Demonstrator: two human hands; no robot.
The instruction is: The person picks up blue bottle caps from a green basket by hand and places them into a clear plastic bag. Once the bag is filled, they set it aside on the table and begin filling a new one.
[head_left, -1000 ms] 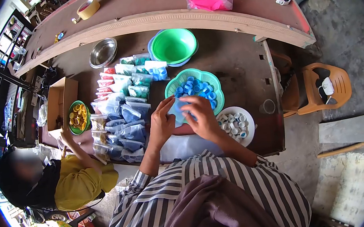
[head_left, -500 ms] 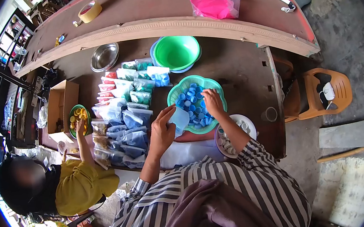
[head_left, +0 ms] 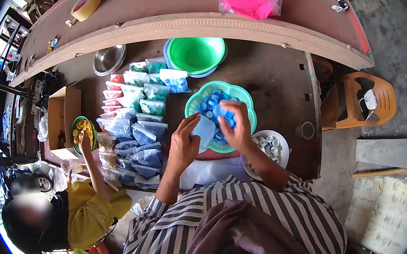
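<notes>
My left hand (head_left: pixel 182 145) is closed on the edge of a small clear plastic bag (head_left: pixel 204 133) that looks bluish. The bag hangs over the near left rim of a scalloped mint-green basket (head_left: pixel 246 103). Many loose blue bottle caps (head_left: pixel 208 105) lie in that basket. Between the fingertips of my right hand (head_left: pixel 237 127), just right of the bag and above the basket, is a blue bottle cap (head_left: pixel 219 110), slightly blurred. Under my right forearm stands a white bowl (head_left: pixel 287 153) of white and grey caps, partly covered.
Rows of filled bags (head_left: pixel 136 134) lie left of my left hand. Behind the basket stand a green basin (head_left: pixel 198 55) and a metal bowl (head_left: pixel 109 60). At left a co-worker's hand (head_left: pixel 84 140) reaches into a bowl of yellow caps, beside a cardboard box (head_left: pixel 64 117). A raised shelf crosses the back.
My right hand has come up and left from the basket's right side toward the bag, with a blue cap at its fingertips. My left hand still holds the bag. The view has shifted slightly.
</notes>
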